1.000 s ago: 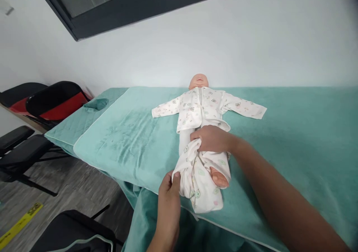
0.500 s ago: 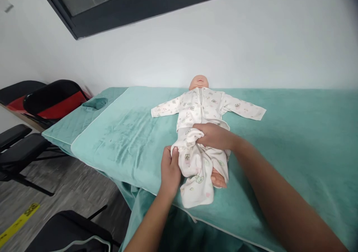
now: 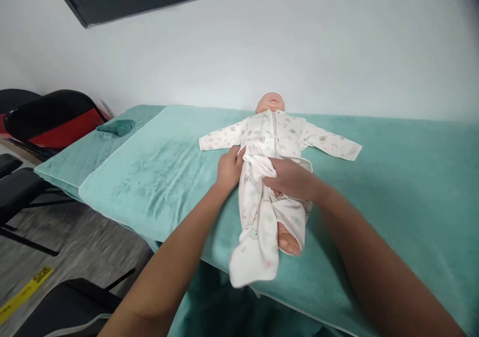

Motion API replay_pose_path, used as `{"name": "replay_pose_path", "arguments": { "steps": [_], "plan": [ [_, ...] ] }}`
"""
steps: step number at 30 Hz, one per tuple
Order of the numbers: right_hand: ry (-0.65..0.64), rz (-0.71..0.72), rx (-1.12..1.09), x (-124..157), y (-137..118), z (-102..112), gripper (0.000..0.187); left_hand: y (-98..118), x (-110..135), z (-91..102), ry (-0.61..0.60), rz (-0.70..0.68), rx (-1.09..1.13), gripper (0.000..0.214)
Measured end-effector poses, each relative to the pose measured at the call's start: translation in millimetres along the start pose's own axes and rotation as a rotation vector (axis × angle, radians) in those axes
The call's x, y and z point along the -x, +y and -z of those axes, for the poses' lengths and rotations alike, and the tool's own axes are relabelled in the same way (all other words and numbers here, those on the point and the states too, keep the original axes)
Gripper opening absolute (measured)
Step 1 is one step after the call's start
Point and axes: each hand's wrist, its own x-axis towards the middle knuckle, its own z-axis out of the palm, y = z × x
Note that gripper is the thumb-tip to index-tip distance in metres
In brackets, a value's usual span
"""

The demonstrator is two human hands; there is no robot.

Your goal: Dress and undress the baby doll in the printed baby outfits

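Observation:
A baby doll [image 3: 270, 102] lies on its back in a white printed shirt [image 3: 286, 132] with both sleeves spread sideways. My left hand [image 3: 229, 169] is closed on the waist edge of the white printed pants [image 3: 258, 212], at the doll's hip. Across the doll's belly my right hand [image 3: 290, 178] grips the bunched front of the same waistband. One pant leg hangs long toward me with its foot end covered or hollow; I cannot tell which. From the other leg a bare doll foot [image 3: 289, 239] sticks out.
The doll rests on a bed with a green cover [image 3: 149, 177], set against a white wall [image 3: 224, 62]. A face hole [image 3: 119, 127] is at the bed's left end. Black and red chairs [image 3: 56, 120] stand to the left, and a black seat [image 3: 65, 309] is at lower left.
My left hand has moved up toward the doll's waist, pulling the pants' edge higher. The near pant leg has straightened out longer. The view has shifted slightly.

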Motion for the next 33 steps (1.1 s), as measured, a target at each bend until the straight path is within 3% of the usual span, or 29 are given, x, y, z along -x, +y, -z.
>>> {"name": "replay_pose_path", "arguments": {
  "steps": [3, 5, 10, 14, 16, 19, 24, 30, 33],
  "plan": [
    [0.031, -0.067, -0.043, -1.4, -1.4, -1.2, 0.009, -1.7, -7.1, -6.8, -0.006, 0.0, -0.05, 0.031],
    [0.032, -0.074, -0.054, -2.0, -1.7, -1.7, 0.01, -1.7, 1.0, -6.3, 0.012, 0.021, -0.029, 0.029],
    [0.0, -0.044, -0.036, -1.1, -1.2, -1.2, 0.014, 3.2, 63.1, 11.0, 0.194, 0.159, 0.137, 0.024],
    [-0.006, -0.026, -0.037, 1.0, -1.2, 1.1, 0.016, 10.7, 113.2, 25.2, -0.149, 0.18, 0.147, 0.032],
    [-0.032, -0.033, -0.024, 1.8, -0.5, 2.9, 0.016, 13.9, 123.4, 28.1, -0.235, 0.178, 0.148, 0.036],
    [-0.068, -0.009, 0.003, 2.3, 1.8, 5.5, 0.018, 15.9, 120.3, 29.1, -0.237, 0.173, 0.142, 0.04],
    [-0.112, 0.117, 0.023, 2.9, 5.5, 5.0, 0.029, 13.5, 92.8, 29.3, -0.092, 0.176, 0.18, 0.036],
    [-0.007, 0.169, 0.081, 3.0, 4.4, -4.7, 0.014, 3.9, 64.5, 20.2, -0.041, 0.129, 0.139, 0.033],
    [0.07, 0.121, 0.056, 0.3, 3.0, -9.9, 0.009, 0.3, 54.1, 12.9, 0.028, 0.143, 0.096, 0.035]
  ]
}}
